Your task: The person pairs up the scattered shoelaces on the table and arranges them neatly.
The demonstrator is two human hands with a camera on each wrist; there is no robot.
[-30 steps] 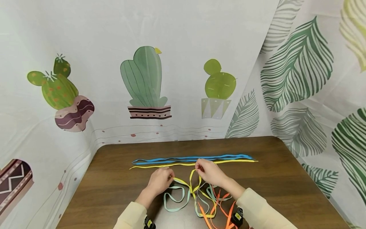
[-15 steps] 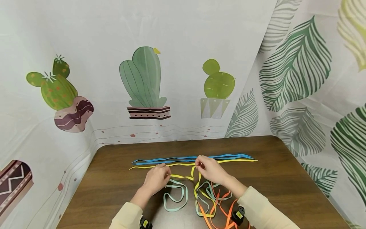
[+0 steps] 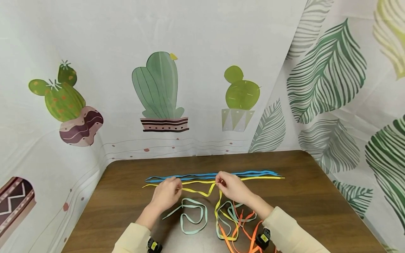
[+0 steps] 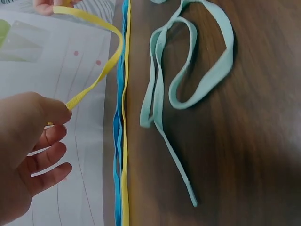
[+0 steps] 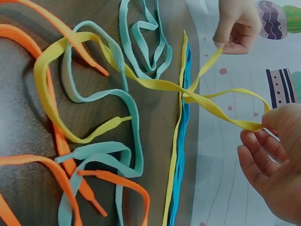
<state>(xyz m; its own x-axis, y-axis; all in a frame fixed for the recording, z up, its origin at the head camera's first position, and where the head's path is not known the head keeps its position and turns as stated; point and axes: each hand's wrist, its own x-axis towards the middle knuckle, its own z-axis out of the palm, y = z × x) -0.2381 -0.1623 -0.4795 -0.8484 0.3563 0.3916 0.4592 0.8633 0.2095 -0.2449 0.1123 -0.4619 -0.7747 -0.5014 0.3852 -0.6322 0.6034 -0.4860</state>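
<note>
A yellow shoelace [image 3: 197, 192] runs between my two hands and sags in the middle. My left hand [image 3: 167, 192] pinches one end of it between thumb and forefinger, as the left wrist view shows. Farther along the same lace my right hand [image 3: 232, 186] pinches a bend of it. From there its other part drops to the table, where its tip [image 5: 113, 125] lies over mint-green and orange laces. A mint-green shoelace [image 3: 205, 214] lies loosely looped on the table below my hands, apart from both.
Several blue shoelaces [image 3: 196, 174] stretch side by side across the back of the table [image 3: 126, 168]. A straight yellow shoelace [image 3: 265, 177] lies just in front of them. Orange laces [image 3: 253, 242] tangle with another mint-green lace [image 3: 234, 211] at front right. Behind stands a patterned cloth [image 3: 202, 88].
My left hand has moved left and slightly away from me, drawing the yellow lace out of the mint-green one, which now lies separate. My right hand rose slightly, then stayed nearly still.
</note>
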